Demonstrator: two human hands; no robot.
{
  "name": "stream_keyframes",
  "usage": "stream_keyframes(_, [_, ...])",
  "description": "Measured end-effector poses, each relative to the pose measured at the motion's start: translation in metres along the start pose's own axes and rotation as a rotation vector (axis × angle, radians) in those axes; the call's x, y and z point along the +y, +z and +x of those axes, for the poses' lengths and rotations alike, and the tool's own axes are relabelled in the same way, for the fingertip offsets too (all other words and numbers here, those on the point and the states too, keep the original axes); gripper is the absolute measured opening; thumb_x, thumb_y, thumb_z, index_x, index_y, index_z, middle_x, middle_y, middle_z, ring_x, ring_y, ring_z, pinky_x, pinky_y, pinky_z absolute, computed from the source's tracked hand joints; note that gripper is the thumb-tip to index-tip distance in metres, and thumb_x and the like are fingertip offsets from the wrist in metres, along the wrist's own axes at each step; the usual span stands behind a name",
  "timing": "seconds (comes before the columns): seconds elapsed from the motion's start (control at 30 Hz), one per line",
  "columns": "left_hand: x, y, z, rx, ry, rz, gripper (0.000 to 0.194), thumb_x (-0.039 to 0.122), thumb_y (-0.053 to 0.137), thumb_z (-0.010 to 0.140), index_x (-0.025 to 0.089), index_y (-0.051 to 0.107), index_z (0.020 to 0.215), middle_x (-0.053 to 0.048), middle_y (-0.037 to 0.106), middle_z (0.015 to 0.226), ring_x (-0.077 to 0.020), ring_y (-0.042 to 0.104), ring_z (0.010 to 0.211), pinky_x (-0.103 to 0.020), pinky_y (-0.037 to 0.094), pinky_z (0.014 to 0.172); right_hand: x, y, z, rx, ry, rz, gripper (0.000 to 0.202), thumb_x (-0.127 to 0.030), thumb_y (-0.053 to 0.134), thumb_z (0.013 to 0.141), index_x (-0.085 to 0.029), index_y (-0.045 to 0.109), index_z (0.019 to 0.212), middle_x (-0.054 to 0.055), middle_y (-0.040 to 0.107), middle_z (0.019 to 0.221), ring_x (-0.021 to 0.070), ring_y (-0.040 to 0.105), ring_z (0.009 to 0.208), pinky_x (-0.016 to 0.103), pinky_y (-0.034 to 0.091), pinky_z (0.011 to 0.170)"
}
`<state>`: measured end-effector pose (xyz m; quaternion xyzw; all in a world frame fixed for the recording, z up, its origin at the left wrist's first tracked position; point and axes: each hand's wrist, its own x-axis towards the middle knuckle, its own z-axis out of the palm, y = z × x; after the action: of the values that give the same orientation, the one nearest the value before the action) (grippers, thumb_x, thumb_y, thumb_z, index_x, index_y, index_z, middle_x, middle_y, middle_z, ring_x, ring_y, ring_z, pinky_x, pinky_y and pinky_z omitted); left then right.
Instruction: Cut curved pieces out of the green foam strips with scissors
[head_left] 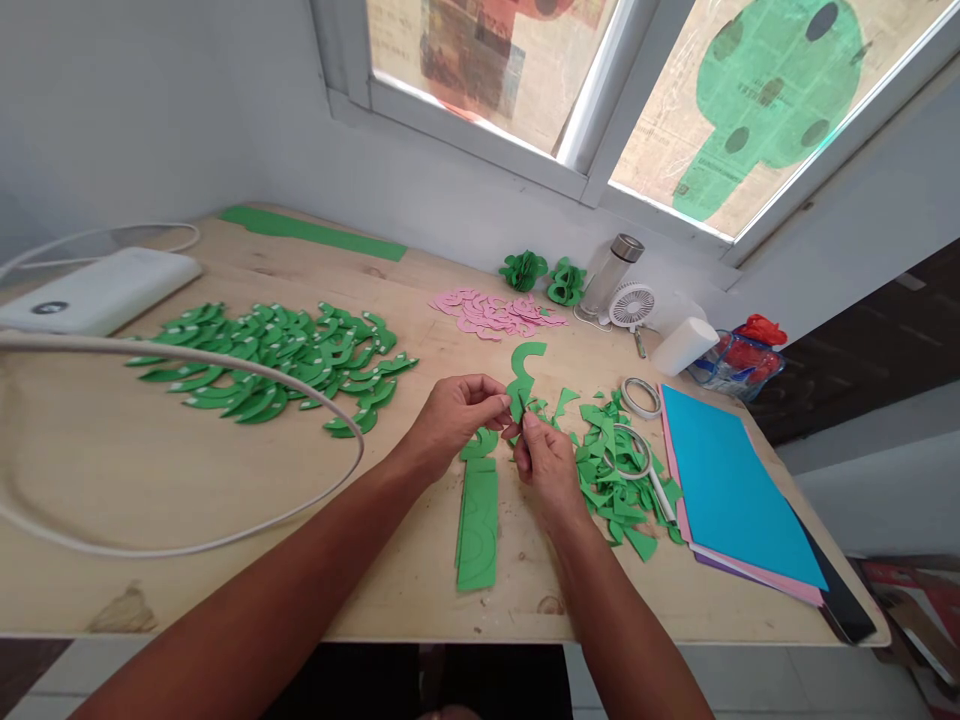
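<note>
My left hand [466, 415] pinches a curved, S-like strip of green paper [528, 362] between thumb and fingers. My right hand [547, 462] is closed at the lower end of the same strip; its fingertips hide the exact grip. Below the hands lies a stack of green paper rectangles [478, 525] with curved lines drawn on them. A small curved green piece [480, 444] rests at the stack's top, partly behind my left hand. Right of my right hand is a heap of green paper scraps [600, 450], with a white-rimmed magnifying glass [663, 496] on it.
Many green cut pieces [262, 350] lie left, behind a looping white cable [352, 455] and power bank [105, 285]. Pink pieces [495, 312], green paper flowers [523, 270], a bottle [613, 275] and small fan [631, 304] stand behind. Tape [641, 397] and blue sheets [735, 480] are right.
</note>
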<state>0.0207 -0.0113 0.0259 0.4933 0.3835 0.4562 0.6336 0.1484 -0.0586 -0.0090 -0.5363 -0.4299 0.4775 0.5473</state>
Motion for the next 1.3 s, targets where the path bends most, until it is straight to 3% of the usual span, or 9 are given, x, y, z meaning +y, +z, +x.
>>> stream_keyframes(1.3, [-0.004, -0.0028, 0.0039, -0.002, -0.04, -0.055, 0.02, 0.032, 0.075, 0.062, 0.016, 0.063, 0.068, 0.0, 0.063, 0.057, -0.0134, 0.059, 0.057, -0.026, 0.047, 0.061, 0.0011, -0.0003, -0.0019, 0.009, 0.012, -0.042, 0.051, -0.065, 0.058, 0.078, -0.015, 0.06, 0.066, -0.01, 0.031, 0.04, 0.0065, 0.021, 0.039, 0.023, 0.012, 0.041])
